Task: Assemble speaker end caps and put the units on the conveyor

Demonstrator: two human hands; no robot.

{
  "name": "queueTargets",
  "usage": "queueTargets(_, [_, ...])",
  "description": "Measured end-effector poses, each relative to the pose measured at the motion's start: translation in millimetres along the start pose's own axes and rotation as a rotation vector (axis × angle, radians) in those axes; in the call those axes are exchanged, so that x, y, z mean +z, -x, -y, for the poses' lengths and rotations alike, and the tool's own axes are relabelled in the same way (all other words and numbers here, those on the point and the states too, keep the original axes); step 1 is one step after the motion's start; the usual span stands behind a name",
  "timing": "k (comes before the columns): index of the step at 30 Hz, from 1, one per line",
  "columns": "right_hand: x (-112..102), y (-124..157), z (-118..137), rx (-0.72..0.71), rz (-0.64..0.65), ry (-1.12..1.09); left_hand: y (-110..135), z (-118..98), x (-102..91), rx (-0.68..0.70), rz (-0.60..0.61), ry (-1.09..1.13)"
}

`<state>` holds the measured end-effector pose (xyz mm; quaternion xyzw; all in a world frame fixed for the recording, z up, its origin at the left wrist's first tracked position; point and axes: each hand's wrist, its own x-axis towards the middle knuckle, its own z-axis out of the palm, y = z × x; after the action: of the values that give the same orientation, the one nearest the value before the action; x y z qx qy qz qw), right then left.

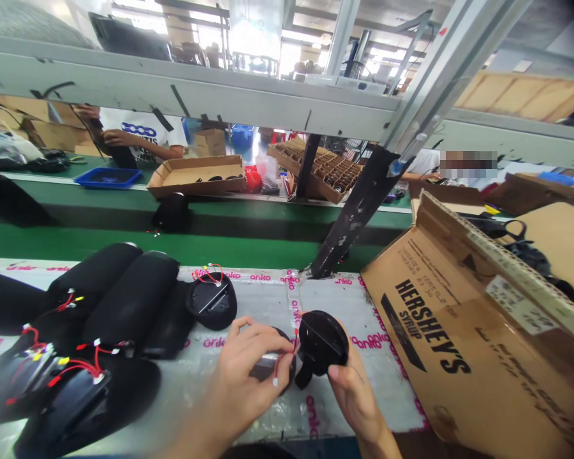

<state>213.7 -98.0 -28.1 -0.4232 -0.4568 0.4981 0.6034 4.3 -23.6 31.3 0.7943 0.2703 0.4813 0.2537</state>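
Observation:
My right hand (356,389) grips a round black plastic cap (323,341) by its edge, its recessed face toward me. A short black strap or tab (304,375) hangs at the cap's lower left. Just left of it, the fingers of my left hand (249,360) are closed in a pinch on a thin red wire (295,344). A small white connector (275,381) shows at the fingertips. Partly hidden behind that hand is a dark rounded part with a shiny face (268,366). Another black cylinder end (214,301) with red wires stands beyond it.
Several black fabric-covered cylinders (131,299) with loose red wires lie at left. A Hershey's carton (459,344) takes up the right side. Across the green conveyor belt (249,233) are a blue tray (108,178), open boxes and a co-worker. A black post (349,213) rises behind the foam-covered surface.

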Motion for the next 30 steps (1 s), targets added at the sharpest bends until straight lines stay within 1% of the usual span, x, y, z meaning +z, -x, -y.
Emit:
queueTargets(2, [0, -6, 10, -0.014, 0.017, 0.062, 0, 1, -1.2, -0.005, 0.012, 0.016])
queueTargets(6, [3, -19, 41, -0.049, 0.145, 0.257, -3, 2, -3.0, -0.004, 0.059, 0.049])
queueTargets(9, [2, -27, 60, -0.102, 0.228, 0.417, -5, 2, -2.6, 0.011, 0.054, 0.052])
queueTargets(11, [-2, -31, 68, -0.114, 0.283, 0.486, -6, 2, -2.1, 0.008, 0.043, 0.058])
queueTargets(14, [-11, -35, 74, -0.086, 0.328, 0.51, -7, 2, -1.7, 0.0, 0.032, 0.068])
queueTargets(17, [-17, -38, 74, -0.04, 0.34, 0.485, -6, 3, -1.0, -0.012, 0.035, 0.079])
queueTargets(22, [-17, -45, 74, -0.005, 0.369, 0.466, -5, 3, -0.4, -0.025, 0.038, 0.096])
queueTargets(27, [-23, -50, 83, 0.022, 0.393, 0.489, -5, 4, -1.3, -0.034, 0.022, 0.103])
queueTargets(30, [-25, -47, 89, 0.043, 0.422, 0.508, -5, 4, -1.3, -0.04, 0.032, 0.111])
